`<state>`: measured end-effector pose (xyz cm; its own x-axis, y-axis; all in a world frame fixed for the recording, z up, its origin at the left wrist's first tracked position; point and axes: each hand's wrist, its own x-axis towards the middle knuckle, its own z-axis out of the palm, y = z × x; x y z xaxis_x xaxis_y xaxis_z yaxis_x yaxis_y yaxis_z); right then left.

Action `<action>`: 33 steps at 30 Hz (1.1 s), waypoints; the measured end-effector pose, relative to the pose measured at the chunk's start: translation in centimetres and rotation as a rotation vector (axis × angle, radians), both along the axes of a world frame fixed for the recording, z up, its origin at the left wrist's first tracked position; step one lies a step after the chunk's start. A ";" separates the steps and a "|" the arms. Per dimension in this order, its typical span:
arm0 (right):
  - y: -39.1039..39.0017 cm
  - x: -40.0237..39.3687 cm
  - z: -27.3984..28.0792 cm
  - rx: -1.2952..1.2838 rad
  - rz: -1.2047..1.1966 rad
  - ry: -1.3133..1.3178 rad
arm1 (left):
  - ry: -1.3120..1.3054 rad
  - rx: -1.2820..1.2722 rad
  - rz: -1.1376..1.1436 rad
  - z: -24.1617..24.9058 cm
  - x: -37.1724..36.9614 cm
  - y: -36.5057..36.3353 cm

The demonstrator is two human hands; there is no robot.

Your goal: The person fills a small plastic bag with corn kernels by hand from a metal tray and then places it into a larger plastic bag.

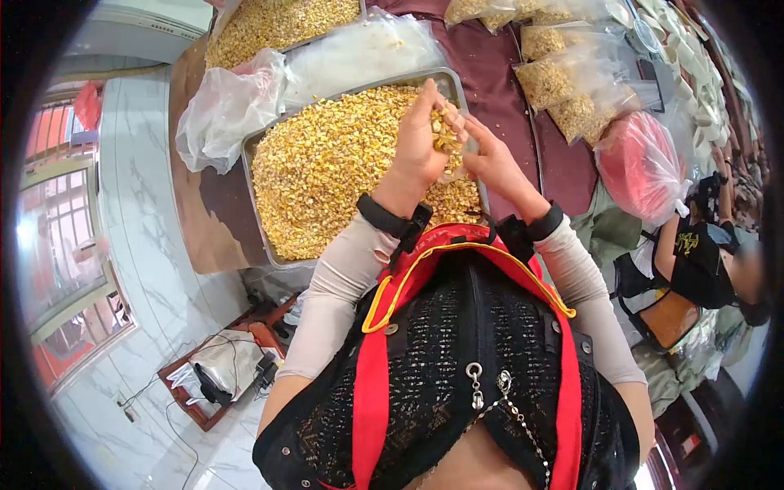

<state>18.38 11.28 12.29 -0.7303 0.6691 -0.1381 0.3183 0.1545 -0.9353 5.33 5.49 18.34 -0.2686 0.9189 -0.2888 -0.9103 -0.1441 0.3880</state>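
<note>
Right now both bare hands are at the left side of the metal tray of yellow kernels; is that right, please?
No: the head view shows the bare left hand and right hand at the right side of the metal tray of yellow kernels.

Your left hand (415, 149) covers part of the clear bag (454, 170), so you can't tell where your right hand's (496, 166) fingertips end. Your left sleeve (335, 273) and red apron (445, 237) hide the near rim of the tray (454, 84). The top edge cuts off the far tray (322, 37); at right, the other person's (702, 261) head is blurred.
</note>
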 end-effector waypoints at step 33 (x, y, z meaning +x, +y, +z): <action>0.5 1.4 5.2 -0.376 -0.224 0.210 | 2.223 -0.790 -0.537 -16.1 -5.5 -3.8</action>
